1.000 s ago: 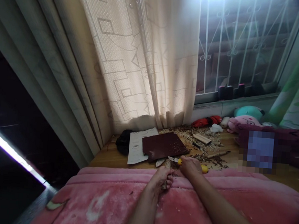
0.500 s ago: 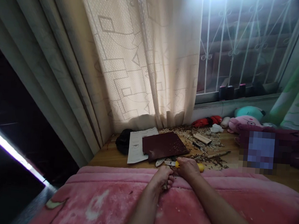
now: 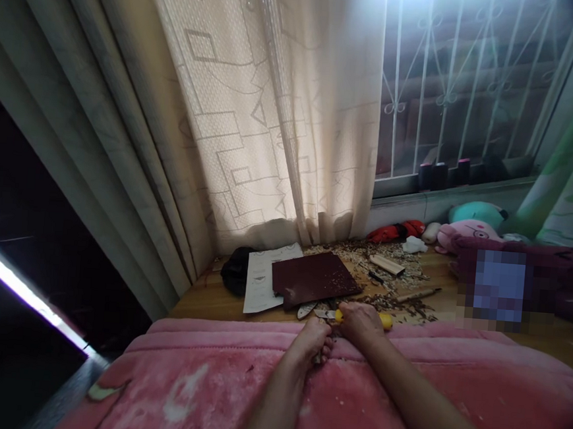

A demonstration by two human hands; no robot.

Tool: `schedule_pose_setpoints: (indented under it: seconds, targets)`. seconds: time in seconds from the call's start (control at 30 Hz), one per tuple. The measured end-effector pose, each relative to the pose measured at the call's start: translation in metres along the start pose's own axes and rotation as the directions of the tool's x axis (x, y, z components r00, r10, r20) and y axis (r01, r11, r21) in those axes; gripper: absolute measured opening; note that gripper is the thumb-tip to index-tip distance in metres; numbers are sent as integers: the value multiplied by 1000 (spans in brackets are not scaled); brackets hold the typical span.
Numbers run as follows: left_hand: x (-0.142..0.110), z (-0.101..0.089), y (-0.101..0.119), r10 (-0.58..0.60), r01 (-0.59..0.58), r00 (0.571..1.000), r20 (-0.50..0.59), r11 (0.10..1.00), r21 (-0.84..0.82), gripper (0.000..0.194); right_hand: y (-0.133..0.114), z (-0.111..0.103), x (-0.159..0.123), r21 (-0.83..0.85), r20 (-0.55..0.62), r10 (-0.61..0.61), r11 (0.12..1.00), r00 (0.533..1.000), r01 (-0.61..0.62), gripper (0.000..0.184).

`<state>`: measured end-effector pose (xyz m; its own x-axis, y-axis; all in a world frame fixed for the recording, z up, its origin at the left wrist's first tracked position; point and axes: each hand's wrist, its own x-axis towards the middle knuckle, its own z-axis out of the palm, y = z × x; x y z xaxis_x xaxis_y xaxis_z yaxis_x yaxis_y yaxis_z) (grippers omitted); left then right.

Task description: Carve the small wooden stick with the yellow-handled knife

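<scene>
"What's just changed on your feed?"

"Over the past second I've watched the knife (image 3: 338, 316) come down and leftward. Its blade (image 3: 325, 314) now lies nearly level, just in front of the maroon board (image 3: 317, 280), close by the top of the left hand (image 3: 313, 337). I take that to put the edge at the stick (image 3: 317, 358), though I can't confirm contact from here."

"And the hands?"

"The left is curled tight round the stick, on the near side of the board; I see only a bit of it below the fingers. The right hand (image 3: 361, 321) is wrapped round the knife's yellow handle (image 3: 386, 321), off the board's near right corner."

"Against the earlier frames?"

"Half a second ago looks almost the same. A second ago the blade angled up and sat further right. The paper (image 3: 261, 278) left of the board and the shavings (image 3: 415, 308) right of it haven't moved."
</scene>
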<state>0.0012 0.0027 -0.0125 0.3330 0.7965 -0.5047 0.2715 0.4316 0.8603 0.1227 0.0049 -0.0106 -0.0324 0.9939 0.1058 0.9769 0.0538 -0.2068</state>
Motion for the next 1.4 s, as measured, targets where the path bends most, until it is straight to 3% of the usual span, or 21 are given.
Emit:
schedule_pose_setpoints:
  seconds: [0.53, 1.4]
  targets:
    - [0, 3, 3, -8, 9, 999, -49, 999, 33, 5, -2, 0, 1, -3, -10, 63, 998, 998, -63, 21]
    - [13, 4, -1, -14, 17, 998, -63, 999, 45, 12, -1, 10, 6, 30, 1, 144, 989, 990, -144, 22]
